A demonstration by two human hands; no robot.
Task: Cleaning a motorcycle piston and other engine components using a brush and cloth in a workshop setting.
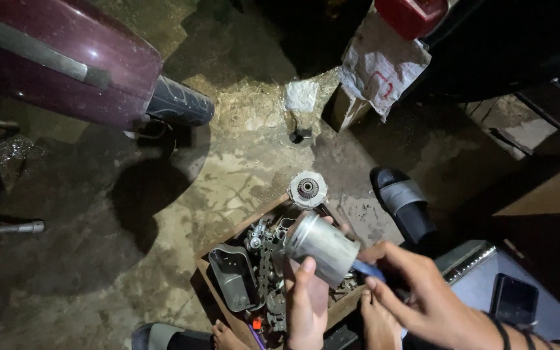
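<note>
Above the cluttered parts tray (228,275), the left hand (306,304) grips a metal cylinder (322,245), the right hand (422,291) a blue tool (365,269).

The blue tool (365,269) is mostly hidden behind the metal cylinder (322,247), perhaps a screwdriver.

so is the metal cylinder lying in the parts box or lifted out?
Lifted out. The left hand holds the metal cylinder tilted above the wooden parts box; the right hand touches its lower end.
</note>
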